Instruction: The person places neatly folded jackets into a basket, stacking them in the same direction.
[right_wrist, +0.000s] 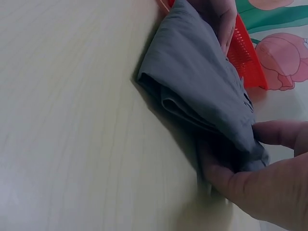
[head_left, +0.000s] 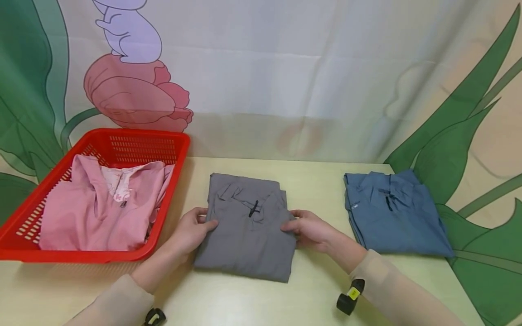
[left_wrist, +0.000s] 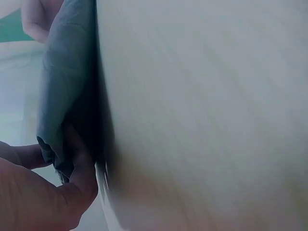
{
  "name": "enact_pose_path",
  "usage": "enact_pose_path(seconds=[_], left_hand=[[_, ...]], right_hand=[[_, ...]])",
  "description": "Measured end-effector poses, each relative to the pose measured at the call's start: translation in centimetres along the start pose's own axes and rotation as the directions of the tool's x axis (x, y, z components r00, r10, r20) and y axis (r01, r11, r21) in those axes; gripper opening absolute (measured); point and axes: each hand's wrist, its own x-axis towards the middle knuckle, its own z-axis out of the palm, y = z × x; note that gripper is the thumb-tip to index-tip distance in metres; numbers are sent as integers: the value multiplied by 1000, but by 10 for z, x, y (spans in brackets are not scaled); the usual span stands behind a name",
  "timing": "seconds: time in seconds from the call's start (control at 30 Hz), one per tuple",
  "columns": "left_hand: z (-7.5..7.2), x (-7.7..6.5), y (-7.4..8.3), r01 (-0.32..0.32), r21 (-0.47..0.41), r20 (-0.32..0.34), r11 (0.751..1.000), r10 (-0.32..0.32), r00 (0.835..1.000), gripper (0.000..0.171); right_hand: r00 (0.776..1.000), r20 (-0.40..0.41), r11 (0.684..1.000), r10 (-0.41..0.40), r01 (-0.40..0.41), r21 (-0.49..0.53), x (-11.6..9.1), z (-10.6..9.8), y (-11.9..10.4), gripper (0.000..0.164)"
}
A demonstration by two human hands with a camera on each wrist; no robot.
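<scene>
A grey folded garment [head_left: 246, 244] lies near the middle of the worktop [head_left: 228, 303], set forward of the back edge; the left hand [head_left: 190, 232] and the right hand [head_left: 313, 230] hold it from opposite sides, each about halfway along its side edge, with the thumb over the top layer and fingers tucked beneath, so both grips are closed on cloth; the garment therefore lies directly between the two grips, to the right of the left hand and to the left of the right hand, neither hand plainly nearer its centre; its side edges run roughly from the back edge towards the viewer, slightly askew, and foreshortening leaves it uncertain which way is longer; whether the cloth is raised off the worktop at the fingers, I cannot tell; a black detail [head_left: 253, 209] sits on its upper face, towards the back edge; a red basket [head_left: 73, 256] stands at the left, holding a pink garment [head_left: 98, 217], and is nearer the left hand; a blue folded garment [head_left: 395, 228] lies by the right edge, near the back right corner, on the right hand's side.
</scene>
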Motion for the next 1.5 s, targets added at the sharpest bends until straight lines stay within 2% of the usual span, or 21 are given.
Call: enact_pose_path(seconds=[0.37,0.6,0.73,0.9,1.03,1.13,1.27,1.5], left_hand=[[-4,-1,-1,22,6,31,1000,-22,999,41],[-7,-3,-4,40,-32,54,999,-38,998,37],[-8,-3,-6,50,-51,65,997,-47,997,37],[-4,-4,-6,23,-48,63,999,-20,998,36],[-2,-6,-5,20,-55,53,998,-17,998,36],[-2,-7,-5,28,-76,58,997,-24,998,37],[-3,-10,-5,46,-109,98,993,-35,995,39],[-3,-21,1,41,-174,126,984,-19,992,38]], right_hand=[[991,-66,982,-118,107,-153,0,16,-10,75],[983,-63,953,-172,150,-265,-2,23,-14,65],[982,-54,965,-180,165,-205,-1,28,-12,61],[978,-91,980,-185,176,-96,4,27,-7,59],[989,-40,989,-145,145,-16,7,21,-2,56],[990,-19,990,-138,137,-18,7,17,2,54],[982,-53,983,-179,176,-54,2,14,5,57],[967,-91,969,-239,231,-86,-12,19,-5,66]])
